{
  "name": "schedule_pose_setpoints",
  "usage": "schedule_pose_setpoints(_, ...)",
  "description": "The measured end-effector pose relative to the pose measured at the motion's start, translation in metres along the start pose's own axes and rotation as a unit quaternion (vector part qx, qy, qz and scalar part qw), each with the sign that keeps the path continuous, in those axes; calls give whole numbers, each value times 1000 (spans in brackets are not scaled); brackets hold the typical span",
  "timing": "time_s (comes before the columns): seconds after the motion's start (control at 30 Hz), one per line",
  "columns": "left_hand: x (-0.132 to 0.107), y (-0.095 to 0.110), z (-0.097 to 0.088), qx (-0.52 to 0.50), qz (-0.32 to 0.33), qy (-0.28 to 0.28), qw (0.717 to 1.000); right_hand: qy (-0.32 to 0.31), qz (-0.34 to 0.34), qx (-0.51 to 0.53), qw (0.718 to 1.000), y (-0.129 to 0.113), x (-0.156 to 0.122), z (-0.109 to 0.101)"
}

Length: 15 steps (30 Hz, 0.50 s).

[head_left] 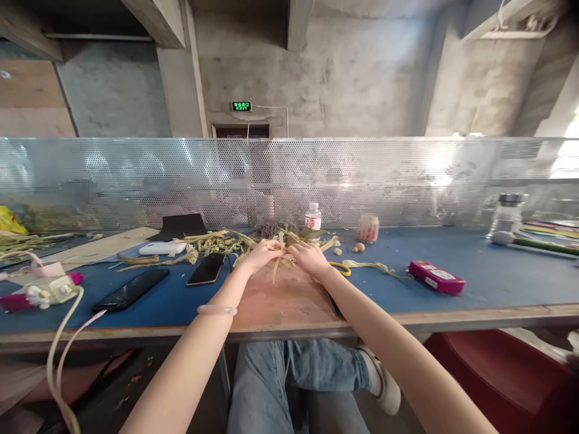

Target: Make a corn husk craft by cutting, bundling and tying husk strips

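Both my hands meet over the bare brown patch of the table, close to a heap of dried plant material. My left hand (265, 254) is closed, its fingers pinched on pale, dry plant strips (275, 272) that hang below it and stick up between the hands. Fingertips of my right hand (310, 259) close on the same strips from the other side. Exactly how the strips run between the fingers is hidden. Just behind the hands lie dried stalks and leaves (221, 243) and a dark, tangled bunch (278, 228).
A white-labelled bottle (313, 217) and a small jar (368, 229) stand at the back by the perforated metal screen (384, 181). Phones (132, 289) and a power strip (43, 292) lie left. Right are a magenta box (436, 277), a yellow ring (341, 269) and a clear flask (507, 214).
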<state>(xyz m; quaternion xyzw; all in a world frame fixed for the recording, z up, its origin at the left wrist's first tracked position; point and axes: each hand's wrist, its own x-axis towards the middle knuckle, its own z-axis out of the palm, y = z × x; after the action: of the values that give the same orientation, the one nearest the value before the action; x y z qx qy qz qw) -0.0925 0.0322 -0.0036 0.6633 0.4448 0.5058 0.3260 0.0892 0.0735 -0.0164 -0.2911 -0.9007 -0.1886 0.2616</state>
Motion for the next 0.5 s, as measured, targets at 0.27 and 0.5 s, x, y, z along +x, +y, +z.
schedule_pose_setpoints(0.27, 3, -6, -9, -49, 13, 109, 993, 82, 65, 63, 993, -16, 0, -10)
schedule_pose_setpoints(0.5, 1, 5, -2, -92, 19, 160, 983, -26, 57, 271, 960, -33, 10, 2)
